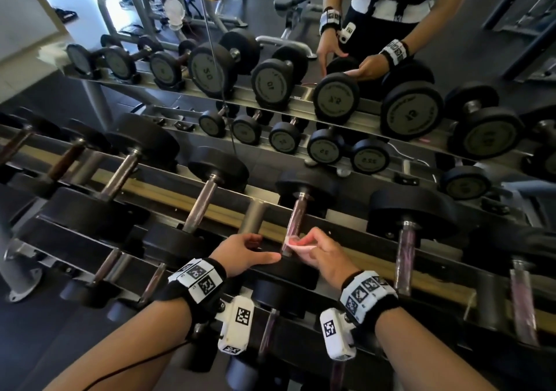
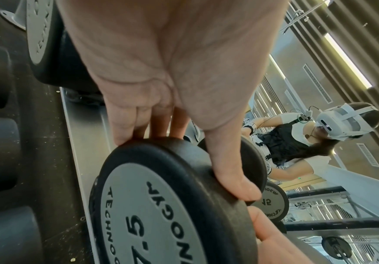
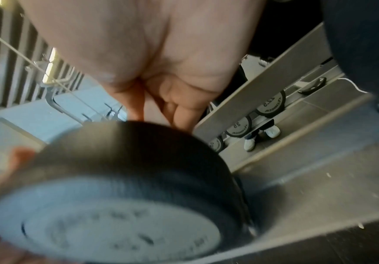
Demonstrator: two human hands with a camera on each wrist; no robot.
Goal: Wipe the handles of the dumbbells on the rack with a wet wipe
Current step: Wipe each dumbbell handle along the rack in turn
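Observation:
On the rack's top tier (image 1: 355,225) lies a black dumbbell with a knurled metal handle (image 1: 296,210). My right hand (image 1: 313,249) pinches a white wet wipe (image 1: 296,244) wrapped round the near end of that handle. My left hand (image 1: 249,250) grips the same dumbbell's near head (image 1: 288,270), thumb stretched along its rim. In the left wrist view, the thumb (image 2: 231,178) and fingers (image 2: 125,128) clasp the rim of that head (image 2: 150,205), marked 7.5. The right wrist view is blurred, with that head (image 3: 116,196) in front of the curled fingers (image 3: 179,107).
Neighbouring dumbbells lie close on either side, with handles to the left (image 1: 204,198) and right (image 1: 406,249). More dumbbells fill the lower tier (image 1: 270,327). A mirror (image 1: 301,99) stands right behind the rack, reflecting the dumbbells and the person.

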